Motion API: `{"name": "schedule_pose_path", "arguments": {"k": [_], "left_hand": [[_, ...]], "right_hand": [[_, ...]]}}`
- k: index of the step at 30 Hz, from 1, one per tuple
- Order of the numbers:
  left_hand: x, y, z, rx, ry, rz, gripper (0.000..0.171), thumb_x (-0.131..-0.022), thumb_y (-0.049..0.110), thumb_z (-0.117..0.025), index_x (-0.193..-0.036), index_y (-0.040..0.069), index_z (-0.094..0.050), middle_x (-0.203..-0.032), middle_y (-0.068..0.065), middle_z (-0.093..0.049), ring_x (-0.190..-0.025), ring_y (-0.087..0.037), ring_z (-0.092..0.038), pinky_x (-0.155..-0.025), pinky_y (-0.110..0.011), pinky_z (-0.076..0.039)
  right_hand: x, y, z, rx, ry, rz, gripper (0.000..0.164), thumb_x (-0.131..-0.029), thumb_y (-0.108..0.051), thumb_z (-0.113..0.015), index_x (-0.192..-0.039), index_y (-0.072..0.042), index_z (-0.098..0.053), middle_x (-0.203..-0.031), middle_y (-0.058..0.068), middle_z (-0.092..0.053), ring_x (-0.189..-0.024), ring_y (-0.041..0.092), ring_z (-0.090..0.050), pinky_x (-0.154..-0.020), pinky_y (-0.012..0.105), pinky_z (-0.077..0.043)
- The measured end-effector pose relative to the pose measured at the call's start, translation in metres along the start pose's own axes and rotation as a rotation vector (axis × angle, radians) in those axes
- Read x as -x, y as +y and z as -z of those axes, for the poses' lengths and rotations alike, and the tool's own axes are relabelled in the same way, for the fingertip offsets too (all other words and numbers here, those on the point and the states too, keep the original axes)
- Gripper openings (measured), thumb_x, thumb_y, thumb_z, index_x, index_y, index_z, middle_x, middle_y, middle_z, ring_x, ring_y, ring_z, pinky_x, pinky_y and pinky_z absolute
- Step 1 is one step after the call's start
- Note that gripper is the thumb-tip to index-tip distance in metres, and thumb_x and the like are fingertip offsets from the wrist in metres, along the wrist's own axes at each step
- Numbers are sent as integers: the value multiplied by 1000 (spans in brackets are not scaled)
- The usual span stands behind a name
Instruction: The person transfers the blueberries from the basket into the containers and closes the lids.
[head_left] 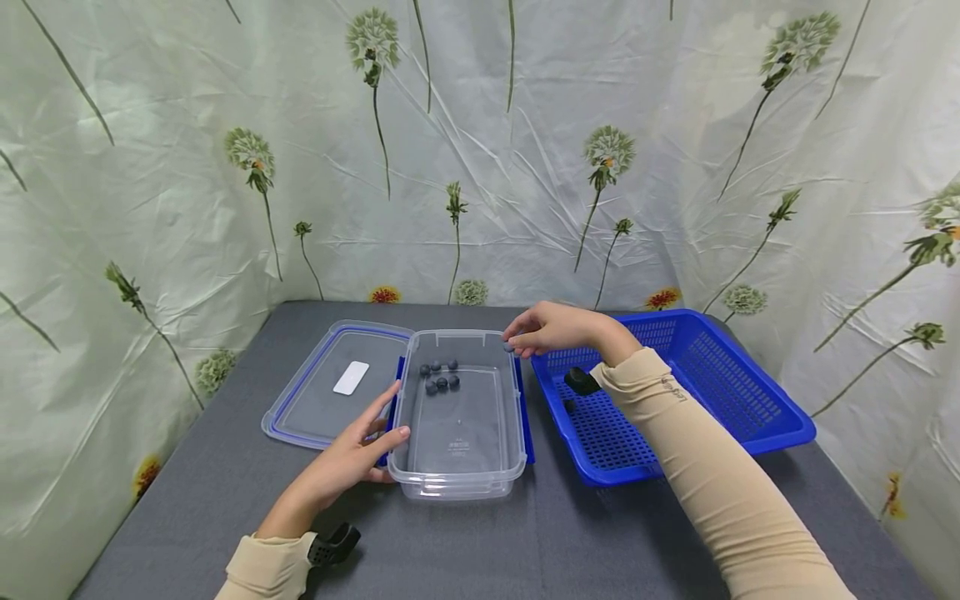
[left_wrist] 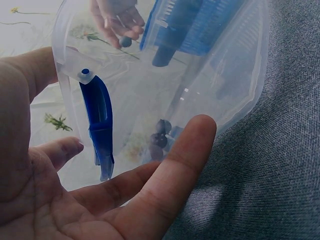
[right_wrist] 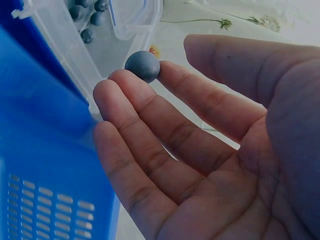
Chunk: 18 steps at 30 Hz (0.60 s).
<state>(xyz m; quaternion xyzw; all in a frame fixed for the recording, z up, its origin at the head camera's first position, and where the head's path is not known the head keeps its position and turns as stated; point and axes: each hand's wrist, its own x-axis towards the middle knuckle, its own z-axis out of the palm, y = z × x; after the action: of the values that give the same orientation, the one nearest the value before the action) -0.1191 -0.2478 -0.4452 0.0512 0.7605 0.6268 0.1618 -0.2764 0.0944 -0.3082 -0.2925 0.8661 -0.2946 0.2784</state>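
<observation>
My right hand [head_left: 551, 327] is over the right rim of a clear plastic food container [head_left: 480, 433], pinching a blueberry [right_wrist: 142, 66] at the fingertips. In the right wrist view the berry sits against the index and middle fingers, and the thumb stands apart. Several more blueberries [head_left: 442, 383] lie on the container's floor toward the back left. My left hand [head_left: 341, 458] rests at the container's left side, fingers spread, thumb tip at the rim. The left wrist view shows a blue side latch [left_wrist: 100, 115] hanging down between its fingers.
A blue perforated basket [head_left: 720, 383] stands right of the container, under my right forearm, with a dark berry [head_left: 569, 405] near its left wall. The clear lid [head_left: 300, 417], with a white label [head_left: 351, 377], lies at the left. A flowered curtain [head_left: 480, 167] hangs behind.
</observation>
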Motion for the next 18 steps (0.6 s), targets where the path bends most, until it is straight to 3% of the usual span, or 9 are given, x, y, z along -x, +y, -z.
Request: {"name": "schedule_pose_path", "arguments": {"k": [7,18], "left_hand": [[-1,-1,1,-1,2,0,82,-109,30,-65,-173,38,-14,-168,-40,-22,-124,-43,-65,-84,-51,-67],[-1,-2,1,3,0,-4,81,-109,30,-65,-173,39,-15,-168,-40,-22,-124,-43,-66,-85,-51,-67]], "right_hand": [[-15,-4,-9,-5,-18,15,41,-111,-20,-59,-145,2,-63,-120,12,-78,-112,23,-73,-105,43,-60],[-34,-16,-21,27,-72,7,40,-112,-20,-58,-147,-1,-63,-130,18,-75,-118,26,-72,-102,37,-61]]}}
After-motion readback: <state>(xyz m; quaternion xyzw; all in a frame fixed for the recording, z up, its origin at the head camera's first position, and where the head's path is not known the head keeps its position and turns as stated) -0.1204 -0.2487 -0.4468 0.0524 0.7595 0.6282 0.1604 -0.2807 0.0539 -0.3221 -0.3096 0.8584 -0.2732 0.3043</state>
